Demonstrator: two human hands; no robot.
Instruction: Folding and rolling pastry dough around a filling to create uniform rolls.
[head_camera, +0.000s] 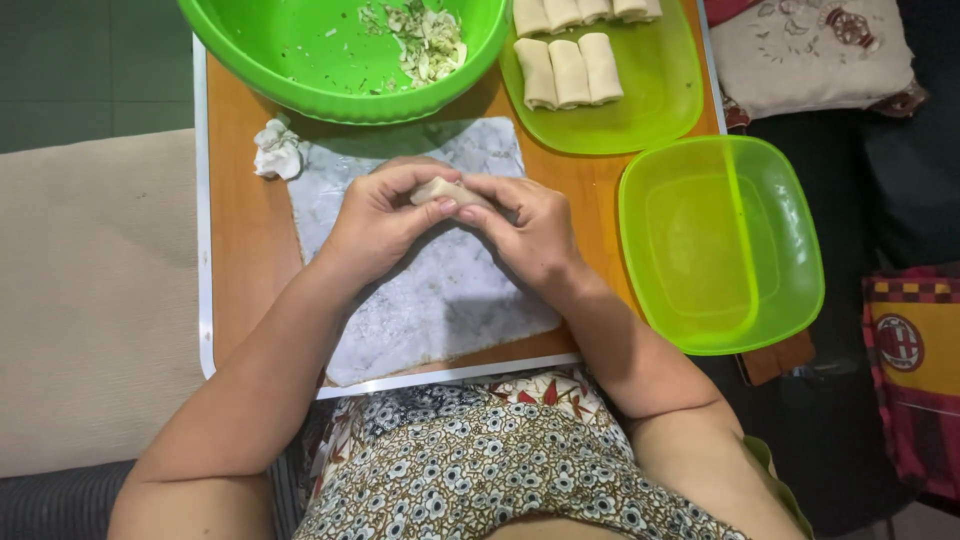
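Note:
A pale dough roll (446, 190) is pinched between both of my hands above a marbled grey-white board (440, 300). My left hand (378, 215) grips its left end with thumb and fingers, and my right hand (525, 230) closes over its right end. Most of the roll is hidden under my fingers. Several finished rolls (570, 70) lie in rows on a flat green tray (650, 110) at the far right of the table. A round green bowl (300, 60) at the far edge holds a little shredded vegetable filling (428, 42).
A crumpled white dough scrap (276, 152) lies at the board's far left corner. A green square container (720, 245) overhangs the wooden table (240, 250) on the right. A beige cushion (90, 300) is at left, patterned fabrics at right.

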